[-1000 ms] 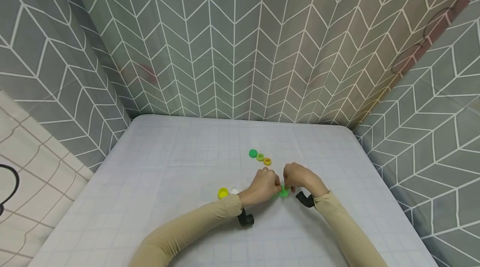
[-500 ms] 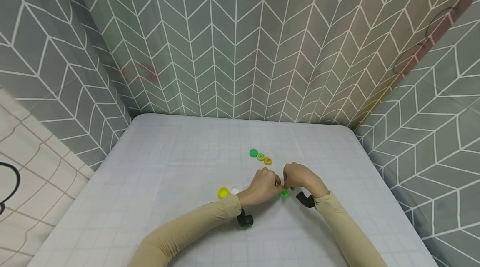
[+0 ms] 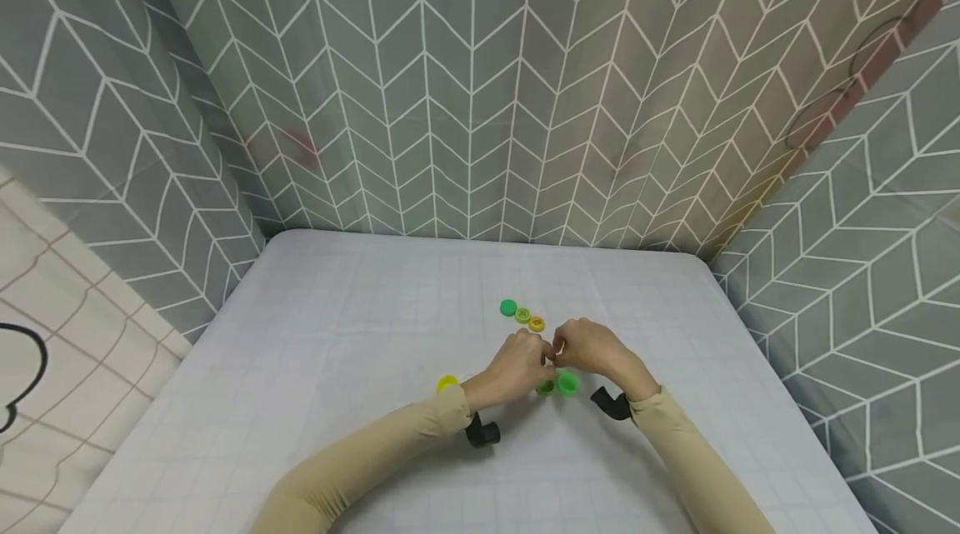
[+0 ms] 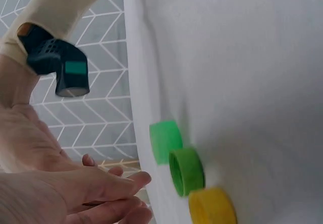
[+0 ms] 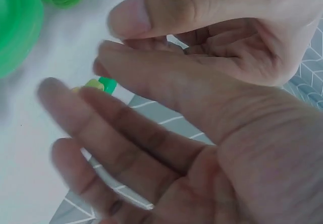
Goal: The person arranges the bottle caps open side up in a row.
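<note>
In the head view my left hand (image 3: 513, 371) and right hand (image 3: 596, 348) hover close together over the table, fingertips nearly meeting. Just below them sit a light green bottle cap (image 3: 567, 384) and a darker green bottle cap (image 3: 545, 387), side by side. From the left wrist, these green caps (image 4: 186, 171) stand in a row with a yellow cap (image 4: 213, 206), apart from my fingers. The right wrist view shows my right hand (image 5: 166, 148) with its fingers spread and nothing in it. My left thumb (image 5: 202, 7) reaches in above it; no held object shows.
Farther back lie a green cap (image 3: 508, 307), a yellow-green cap (image 3: 522, 315) and an orange-yellow cap (image 3: 537, 323) in a slanting row. Another yellow cap (image 3: 447, 382) lies left of my left wrist. Black wrist cameras (image 3: 611, 403) hang under both forearms.
Both hands have come off the light green cap and moved slightly left and away. The darker green cap beside it now shows. My left hand now covers the white cap seen earlier.
</note>
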